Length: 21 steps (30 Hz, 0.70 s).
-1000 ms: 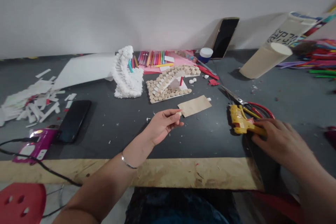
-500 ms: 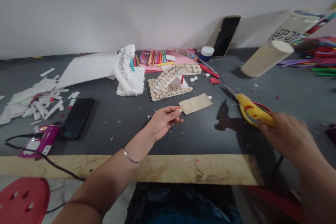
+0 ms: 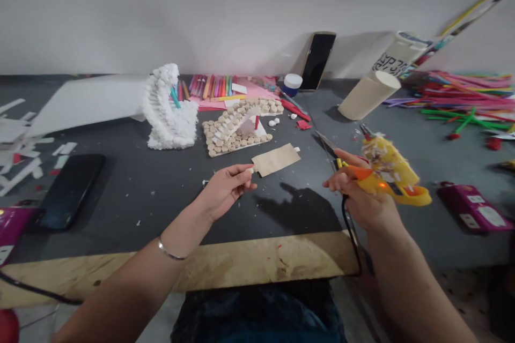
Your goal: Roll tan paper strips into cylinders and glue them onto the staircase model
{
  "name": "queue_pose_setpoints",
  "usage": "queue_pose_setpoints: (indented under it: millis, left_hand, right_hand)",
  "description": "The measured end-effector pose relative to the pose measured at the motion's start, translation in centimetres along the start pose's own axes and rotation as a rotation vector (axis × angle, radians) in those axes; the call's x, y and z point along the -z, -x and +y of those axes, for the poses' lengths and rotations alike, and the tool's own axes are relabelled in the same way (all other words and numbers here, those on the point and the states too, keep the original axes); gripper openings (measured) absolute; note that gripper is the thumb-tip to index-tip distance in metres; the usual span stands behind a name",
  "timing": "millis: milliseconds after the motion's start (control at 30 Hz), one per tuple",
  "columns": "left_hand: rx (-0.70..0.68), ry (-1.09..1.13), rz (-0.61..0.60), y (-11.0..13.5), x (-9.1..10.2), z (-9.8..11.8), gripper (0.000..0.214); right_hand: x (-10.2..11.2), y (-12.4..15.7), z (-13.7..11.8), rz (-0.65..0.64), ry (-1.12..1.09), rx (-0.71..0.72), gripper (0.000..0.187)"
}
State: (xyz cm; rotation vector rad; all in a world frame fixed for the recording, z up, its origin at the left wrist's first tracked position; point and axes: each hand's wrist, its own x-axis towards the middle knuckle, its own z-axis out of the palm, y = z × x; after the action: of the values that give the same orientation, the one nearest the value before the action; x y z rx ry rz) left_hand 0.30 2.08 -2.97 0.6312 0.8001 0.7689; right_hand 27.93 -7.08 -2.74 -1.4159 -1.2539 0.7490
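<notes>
My left hand hovers over the dark table, thumb and forefinger closed on a small pale paper roll. Just beyond those fingertips lies a brown paper strip with a small white piece at its far end. In my right hand is a yellow and orange glue gun, an orange light glowing on its body and its nozzle pointing away toward the back. Scissors lie beside that hand, their handles partly hidden by it. Behind the strip stands a curved model covered in beige paper rolls.
A white textured model stands left of the beige one. Markers lie on pink paper behind. A cardboard tube, pipe cleaners and a purple packet are to the right; a phone lies left. The black cord hangs over the table edge.
The glue gun has been raised off the scissors and turned, with my right hand now around its handle. The view has swung right. My left hand keeps its pinch near the strip.
</notes>
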Motion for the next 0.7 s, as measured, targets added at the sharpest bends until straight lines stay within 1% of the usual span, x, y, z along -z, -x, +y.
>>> queue_pose_setpoints:
  millis: [100, 167, 233, 300, 367, 500, 533, 567, 667, 700]
  left_hand:
    - [-0.011, 0.012, -0.002, 0.0, 0.2, 0.1, 0.029]
    - [-0.013, 0.019, 0.004, 0.0, 0.3, 0.1, 0.029]
    - [-0.019, 0.026, 0.008, -0.1, 0.4, 0.1, 0.029]
    - [-0.033, 0.029, 0.016, -0.1, 0.4, 0.0, 0.03]
    - [-0.06, 0.028, 0.036, -0.1, 0.3, 0.1, 0.03]
    - [-0.131, 0.006, 0.1, 0.1, 0.0, 0.3, 0.031]
    - [-0.146, -0.001, 0.113, 0.2, -0.1, 0.4, 0.032]
    - [-0.157, -0.007, 0.123, 0.2, -0.1, 0.5, 0.032]
    - [-0.173, -0.022, 0.141, 0.4, -0.3, 0.6, 0.033]
    - [-0.173, -0.025, 0.144, 0.4, -0.4, 0.6, 0.033]
  right_hand:
    - [-1.1, -0.7, -1.5, -0.058, -0.293, -0.116, 0.048]
    - [-1.6, -1.1, -2.3, -0.107, -0.377, -0.16, 0.047]
    - [-2.1, -1.7, -2.8, -0.149, -0.415, -0.153, 0.041]
    - [-2.7, -2.3, -3.1, -0.19, -0.425, -0.125, 0.034]
    - [-3.6, -2.5, -3.1, -0.217, -0.389, -0.109, 0.031]
    - [-5.7, -1.5, -2.5, -0.236, -0.16, -0.104, 0.031]
    - [-6.2, -1.0, -2.3, -0.258, -0.082, -0.064, 0.029]
    - [-6.6, -0.6, -2.1, -0.283, -0.001, 0.012, 0.025]
    - [-7.3, 0.2, -2.1, -0.347, 0.219, 0.317, 0.015]
    - [-7.4, 0.3, -2.2, -0.363, 0.26, 0.386, 0.014]
